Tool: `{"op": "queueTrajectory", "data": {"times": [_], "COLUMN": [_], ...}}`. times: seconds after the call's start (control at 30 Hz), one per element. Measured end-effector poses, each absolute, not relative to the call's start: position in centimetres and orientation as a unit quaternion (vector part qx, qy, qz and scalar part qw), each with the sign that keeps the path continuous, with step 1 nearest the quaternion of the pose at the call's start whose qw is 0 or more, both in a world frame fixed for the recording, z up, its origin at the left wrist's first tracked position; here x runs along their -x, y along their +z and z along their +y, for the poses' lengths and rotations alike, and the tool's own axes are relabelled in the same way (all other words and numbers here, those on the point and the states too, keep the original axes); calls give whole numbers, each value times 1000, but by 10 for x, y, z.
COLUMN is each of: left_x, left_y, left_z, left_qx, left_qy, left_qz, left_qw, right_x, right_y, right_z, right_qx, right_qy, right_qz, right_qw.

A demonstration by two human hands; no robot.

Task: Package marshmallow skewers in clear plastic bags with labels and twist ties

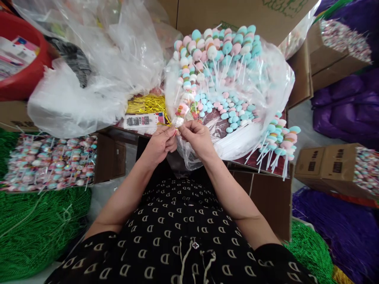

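Observation:
A marshmallow skewer in a clear printed wrapper lies pointing away from me, its gathered lower end between my hands. My left hand is closed in a pinch at that neck, where a bit of gold twist tie shows at the fingertips. From the other side my right hand pinches the same spot with thumb and forefinger. The fingertips hide most of the tie. Just left of the wrapper lie a bunch of gold twist ties and a stack of printed cards.
Bare marshmallow skewers are piled on a clear plastic bag behind loose pink and blue marshmallows. White sticks and more skewers lie at the right edge. A box of wrapped skewers stands left, near a red tub.

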State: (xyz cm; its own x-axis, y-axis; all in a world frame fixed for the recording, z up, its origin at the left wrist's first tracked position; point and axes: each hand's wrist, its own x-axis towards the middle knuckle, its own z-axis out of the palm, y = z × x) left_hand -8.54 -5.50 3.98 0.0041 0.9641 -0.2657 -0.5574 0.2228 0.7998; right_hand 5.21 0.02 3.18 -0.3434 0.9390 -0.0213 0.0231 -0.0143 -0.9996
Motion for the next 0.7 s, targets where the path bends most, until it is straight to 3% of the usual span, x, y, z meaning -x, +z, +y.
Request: {"op": "queueTrajectory", "data": {"times": [0.47, 0.7], "left_x": [81, 75], "left_y": [45, 45], "left_z": [-69, -68], "left_qx": [-228, -179], "left_qy": [451, 488], "left_qz": [261, 274], "left_qw": [822, 809], "right_x": [-84, -77], "right_y": [38, 26], "right_z": [11, 13], "right_qx": [214, 289], "right_qy": [764, 729], "right_qz": [-565, -534], "right_qw": [225, 316]}}
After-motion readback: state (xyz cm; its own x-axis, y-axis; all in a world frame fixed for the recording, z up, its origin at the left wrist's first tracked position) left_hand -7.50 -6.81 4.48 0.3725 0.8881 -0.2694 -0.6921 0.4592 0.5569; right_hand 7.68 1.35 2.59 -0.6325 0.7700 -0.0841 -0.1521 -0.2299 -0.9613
